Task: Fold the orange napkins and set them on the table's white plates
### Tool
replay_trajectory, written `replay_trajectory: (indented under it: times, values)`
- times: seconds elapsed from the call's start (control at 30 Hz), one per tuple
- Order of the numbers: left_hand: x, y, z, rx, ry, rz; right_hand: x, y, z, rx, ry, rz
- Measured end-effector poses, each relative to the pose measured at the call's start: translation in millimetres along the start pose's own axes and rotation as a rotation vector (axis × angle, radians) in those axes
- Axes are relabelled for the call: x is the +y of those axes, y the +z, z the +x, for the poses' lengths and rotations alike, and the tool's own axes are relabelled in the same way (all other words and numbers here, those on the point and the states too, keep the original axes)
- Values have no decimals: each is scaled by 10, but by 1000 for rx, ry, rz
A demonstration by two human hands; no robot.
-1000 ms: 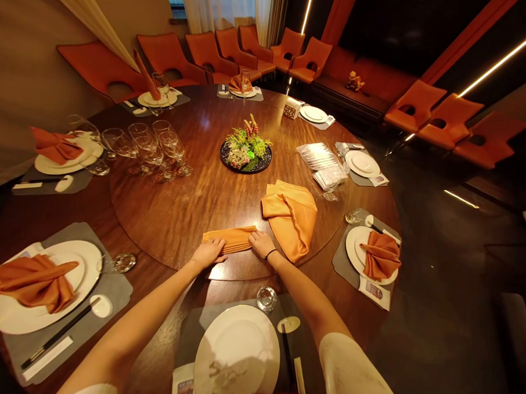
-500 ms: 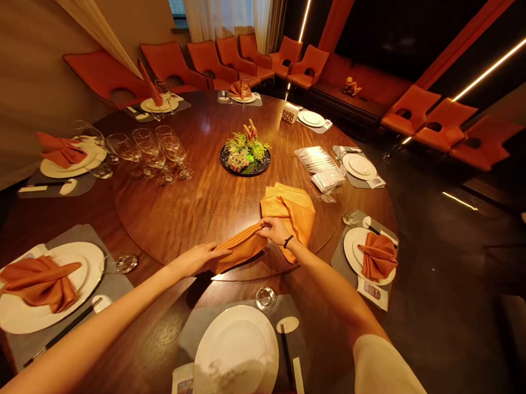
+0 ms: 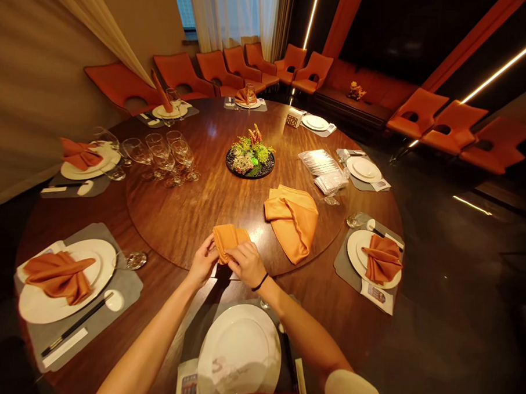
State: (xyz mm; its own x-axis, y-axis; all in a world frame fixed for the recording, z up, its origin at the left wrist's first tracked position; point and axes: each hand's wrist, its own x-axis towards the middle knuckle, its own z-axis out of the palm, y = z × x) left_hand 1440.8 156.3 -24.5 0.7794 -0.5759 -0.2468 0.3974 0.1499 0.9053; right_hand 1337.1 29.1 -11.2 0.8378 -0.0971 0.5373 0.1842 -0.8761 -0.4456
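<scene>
At the near left, a rust-orange napkin (image 3: 59,276) is lying folded on a white plate (image 3: 34,306), and farther off a cluster of wine glasses (image 3: 159,152) is standing on the wooden turntable (image 3: 192,217). My left hand (image 3: 202,263) is pinching the left side of a pleated orange napkin (image 3: 230,236) at the turntable's near edge; whether the cloth is touching the wood I cannot tell. Nearest me, white stacked plates (image 3: 239,347) are sitting below it, while a plant centrepiece (image 3: 250,153) is resting beyond it. My right hand (image 3: 249,263) is gripping the napkin's right side, close to my left. Just right, a loosely folded orange cloth (image 3: 294,224) is lying flat, with plastic-wrapped packets (image 3: 320,166) lying farther off. At the far right of the table, another folded napkin (image 3: 383,258) is resting on a plate (image 3: 357,252).
</scene>
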Motion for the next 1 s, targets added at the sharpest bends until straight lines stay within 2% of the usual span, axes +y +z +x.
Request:
replay_trajectory:
  times: [0.1,0.23,0.37,0.43,0.5,0.6,0.7,0.8,0.87,0.9,1.0]
  values:
    - [28,-38,-52,14,-35,-112,-88,36,11,-68,-41,-29]
    - [-86,-102,-69,79,-54,-71,-53,208,-73,-169,-138,-97]
    - [-309,-214,-29,129,-233,-98,380,465,-243,-178,-274,-117]
    - [-438,-310,20,123,-334,-99,664,591,-312,-218,-286,-79]
    - [-569,-430,92,96,-387,-82,903,718,-356,-335,-266,-18]
    - [-739,-614,230,10,-392,13,1118,915,-387,-537,-304,89]
    - [-821,-736,341,-111,-364,345,1227,1086,-396,-636,-360,144]
    - [-802,-760,338,-97,-288,643,1305,1186,-384,-706,-347,199]
    - [-755,-725,275,-80,-128,858,1333,1205,-366,-721,-314,253]
    - [-730,-695,238,-119,-20,1022,1338,1204,-356,-714,-296,279]
    - [-670,-579,170,-353,236,1503,1326,1182,-347,-677,-239,335]
